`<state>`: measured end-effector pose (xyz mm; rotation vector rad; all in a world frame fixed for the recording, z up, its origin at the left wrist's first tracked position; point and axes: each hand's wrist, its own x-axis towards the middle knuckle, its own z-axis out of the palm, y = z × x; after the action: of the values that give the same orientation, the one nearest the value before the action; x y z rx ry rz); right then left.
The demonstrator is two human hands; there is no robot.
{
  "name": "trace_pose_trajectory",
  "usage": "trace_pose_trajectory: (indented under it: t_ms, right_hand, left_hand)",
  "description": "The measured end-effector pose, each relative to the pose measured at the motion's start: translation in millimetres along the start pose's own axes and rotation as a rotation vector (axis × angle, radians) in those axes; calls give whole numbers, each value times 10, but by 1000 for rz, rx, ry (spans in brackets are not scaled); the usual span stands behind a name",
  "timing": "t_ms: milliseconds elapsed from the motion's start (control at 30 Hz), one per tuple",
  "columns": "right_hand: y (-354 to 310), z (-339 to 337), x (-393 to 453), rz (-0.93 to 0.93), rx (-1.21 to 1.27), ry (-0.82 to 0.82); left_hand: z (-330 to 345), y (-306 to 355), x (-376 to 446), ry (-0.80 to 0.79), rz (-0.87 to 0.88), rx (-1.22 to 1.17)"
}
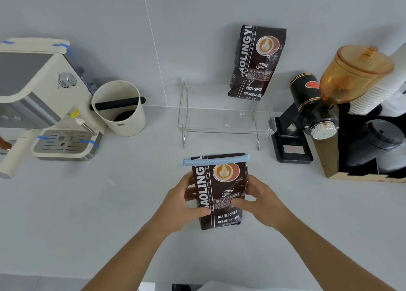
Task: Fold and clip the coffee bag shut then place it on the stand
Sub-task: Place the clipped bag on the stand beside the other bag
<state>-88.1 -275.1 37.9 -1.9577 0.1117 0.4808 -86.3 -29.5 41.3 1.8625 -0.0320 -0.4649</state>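
A dark brown coffee bag (219, 192) stands upright on the pale counter (87, 203), near the front edge and centred in view; its top is folded over and a light blue bag clip (216, 159) runs across the full width of the fold, so the sealing appears done. The left hand (184, 200) wraps the bag's left edge, thumb on the front and fingers curled behind; the right hand (259, 200) closes on the right edge the same way, thumb across the label.

Just beyond the bag sits a clear acrylic stand (226, 123); a second coffee bag (254, 62) already stands on its right side, leaning against the wall; the left side looks free.

The likely step is the lift onto the stand; keep both grips low and firm, raise the bag upright so the clip stays put, clear the stand's front lip, and set it down left of the other bag.

To the left are a cream knock box (119, 108) and an espresso machine (44, 97); to the right, a black coffee grinder (312, 106).
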Motion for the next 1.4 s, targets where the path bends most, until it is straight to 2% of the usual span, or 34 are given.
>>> trace_pose_trajectory:
  t_ms: [467,900,1233,1400]
  right_hand:
    - [-904,-361,211,-198,-18,169]
    - [-1751,-789,462,-364,-17,236]
    - [-2089,-951,975,-459,-16,289]
    - [-2127,-898,1354,-426,32,286]
  left_hand:
    - [-433,851,322,131,188,-37]
    - [-862,1680,764,154,326,-34]
    - [-1045,1979,1183,214,371,-120]
    - [-1100,1971,1527,295,357,-94]
